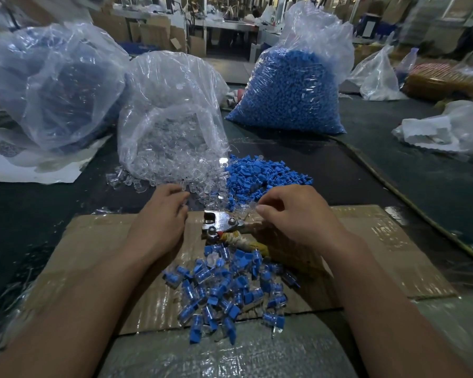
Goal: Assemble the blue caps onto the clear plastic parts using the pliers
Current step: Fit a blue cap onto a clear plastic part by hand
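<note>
An open bag [175, 77] is spilling clear parts [170, 165] beside a second bag [311, 31] of blue caps [287, 88] (more are lying loose). Pliers [221, 223] are lying on cardboard [380, 241]; the right hand [292, 216] is pinching a clear piece [250, 208], and the left hand [159, 222] is reaching into the spill, grip unclear.

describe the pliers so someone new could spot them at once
Start at the taped cardboard sheet. Near its far edge, between the left hand and right hand, lie the pliers. They alone are shiny metal, with yellowish wrapped handles, unlike the blue-capped pieces beside them.

place: factory assembly floor | evidence: bulk bag of blue caps [287, 85]; cardboard cartons [153, 31]; workbenches [230, 24] behind
</note>
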`<state>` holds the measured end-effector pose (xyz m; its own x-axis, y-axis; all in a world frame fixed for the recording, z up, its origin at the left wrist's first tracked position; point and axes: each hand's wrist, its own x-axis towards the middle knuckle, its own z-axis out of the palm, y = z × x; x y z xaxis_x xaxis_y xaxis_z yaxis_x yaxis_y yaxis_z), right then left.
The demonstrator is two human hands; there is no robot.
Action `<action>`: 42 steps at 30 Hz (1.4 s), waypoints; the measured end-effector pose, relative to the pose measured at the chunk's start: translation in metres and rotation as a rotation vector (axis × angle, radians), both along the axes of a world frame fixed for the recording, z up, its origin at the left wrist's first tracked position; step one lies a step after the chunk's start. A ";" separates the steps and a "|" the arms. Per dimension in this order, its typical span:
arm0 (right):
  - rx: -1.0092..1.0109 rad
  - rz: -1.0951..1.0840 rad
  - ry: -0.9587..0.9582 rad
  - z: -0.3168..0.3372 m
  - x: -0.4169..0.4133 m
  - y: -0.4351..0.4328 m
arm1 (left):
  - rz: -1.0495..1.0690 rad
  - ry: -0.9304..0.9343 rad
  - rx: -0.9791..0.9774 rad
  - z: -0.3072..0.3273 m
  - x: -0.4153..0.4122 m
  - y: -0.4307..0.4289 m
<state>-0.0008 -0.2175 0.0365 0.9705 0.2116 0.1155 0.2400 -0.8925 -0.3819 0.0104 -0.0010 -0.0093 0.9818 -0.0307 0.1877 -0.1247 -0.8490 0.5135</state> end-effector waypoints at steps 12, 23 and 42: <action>0.007 -0.047 0.009 0.000 0.001 -0.001 | 0.067 -0.077 -0.015 0.001 0.000 0.000; 0.034 -0.171 -0.051 -0.001 0.008 -0.011 | 0.144 -0.206 -0.149 0.004 0.000 0.000; -0.124 -0.041 0.004 -0.027 0.036 -0.001 | -0.049 -0.168 -0.036 0.000 -0.005 -0.004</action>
<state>0.0349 -0.2182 0.0094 0.9790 0.1840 0.0874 0.2010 -0.9420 -0.2689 0.0055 -0.0047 -0.0090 0.9340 -0.0676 0.3507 -0.2518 -0.8212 0.5122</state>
